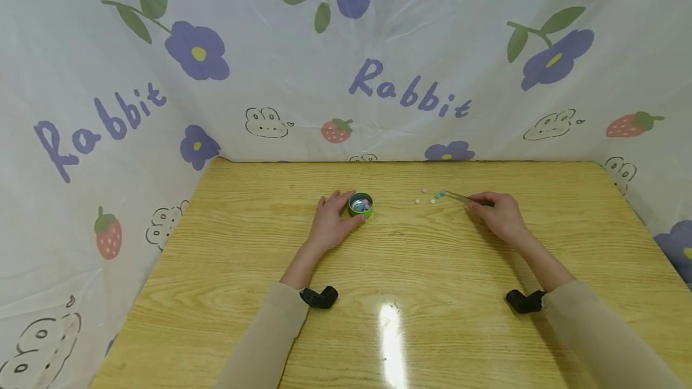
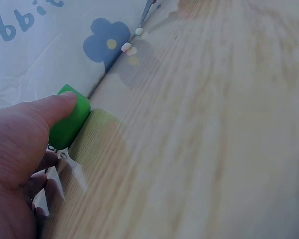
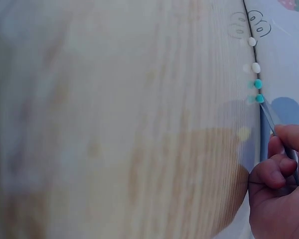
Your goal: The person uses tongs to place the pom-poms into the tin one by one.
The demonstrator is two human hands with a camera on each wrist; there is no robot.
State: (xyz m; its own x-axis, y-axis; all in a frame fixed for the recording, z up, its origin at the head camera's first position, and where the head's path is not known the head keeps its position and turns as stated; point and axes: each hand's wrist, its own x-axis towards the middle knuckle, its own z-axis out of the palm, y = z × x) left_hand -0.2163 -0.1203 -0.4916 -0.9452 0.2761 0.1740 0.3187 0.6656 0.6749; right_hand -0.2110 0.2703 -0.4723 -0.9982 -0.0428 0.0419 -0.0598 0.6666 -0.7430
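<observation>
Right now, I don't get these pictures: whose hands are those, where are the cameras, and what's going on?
They belong to a person, not a robot. The big picture comes from a camera on the head, looking down; the others come from a camera on each wrist, probably those black gadgets. The left hand holds a green tin with beads inside. The right hand holds tweezers, their tips right by a blue bead. Near it on the table lie another blue bead, a pink one and two pale ones.
</observation>
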